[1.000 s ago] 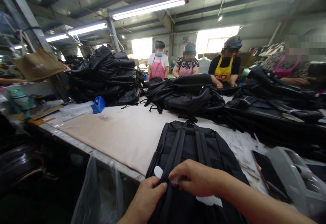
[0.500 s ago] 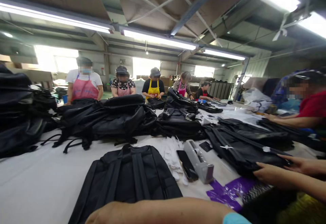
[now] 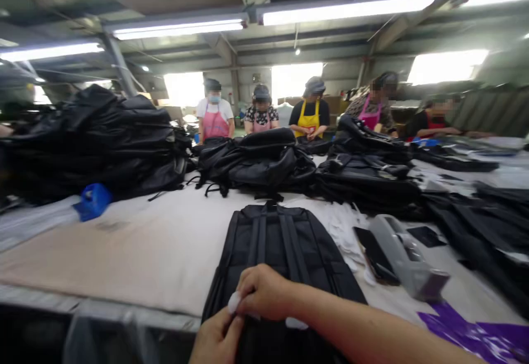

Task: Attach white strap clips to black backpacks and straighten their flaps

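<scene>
A black backpack (image 3: 270,237) lies on the white-covered table, its two shoulder straps facing up and its top pointing away from me. My right hand (image 3: 262,292) reaches across its lower part, fingers closed on a small white piece (image 3: 233,301). At the bag's lower left edge, my left hand (image 3: 217,336) pinches at the same piece, thumb and forefinger close together. Part of that piece is hidden between my fingers. A second white piece (image 3: 296,324) shows on the bag under my right wrist.
Right of the bag lie white strips (image 3: 343,231), a black phone (image 3: 376,256), a grey tape dispenser (image 3: 407,256) and purple plastic (image 3: 467,328). Black bags (image 3: 264,162) are piled behind. A blue object (image 3: 93,201) sits at left. Several co-workers stand across the table.
My view has swung left, so the bag appears farther right. Both my hands now show together at the white piece; earlier only one forearm crossed the bag's lower edge.
</scene>
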A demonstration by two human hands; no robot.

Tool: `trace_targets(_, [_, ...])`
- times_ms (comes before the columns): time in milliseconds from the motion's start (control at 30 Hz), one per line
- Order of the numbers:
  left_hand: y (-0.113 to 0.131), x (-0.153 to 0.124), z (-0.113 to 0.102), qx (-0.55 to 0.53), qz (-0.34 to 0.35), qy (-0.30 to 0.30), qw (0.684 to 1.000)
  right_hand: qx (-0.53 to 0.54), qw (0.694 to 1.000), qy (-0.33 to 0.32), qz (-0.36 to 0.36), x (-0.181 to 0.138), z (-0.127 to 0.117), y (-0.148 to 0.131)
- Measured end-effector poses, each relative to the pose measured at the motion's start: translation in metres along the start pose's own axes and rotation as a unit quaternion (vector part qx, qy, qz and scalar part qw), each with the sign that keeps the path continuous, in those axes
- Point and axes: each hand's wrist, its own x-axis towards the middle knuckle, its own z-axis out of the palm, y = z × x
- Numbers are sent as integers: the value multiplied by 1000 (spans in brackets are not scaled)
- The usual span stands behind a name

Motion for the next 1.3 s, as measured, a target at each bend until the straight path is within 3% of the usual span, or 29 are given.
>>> trace_targets(167, [4,-3,5,-54,-39,20,998,67,997,36,6,-19,-5,-18])
trace_targets(333, [-2,-7,6,-126,-55,14,990,123,986,3,110,-24,7,-18])
trace_targets(567, [10,-9,6,-64,-24,21,997,117,976,-8,183,-14,10,-21])
trace_targets(800, [8,-9,6,-63,-26,14,998,157,972,-31,175,-16,5,-19])
trace_targets(1300, [11,-12,12,-15,21,39,999,159,983,-2,86,-22,10,-12])
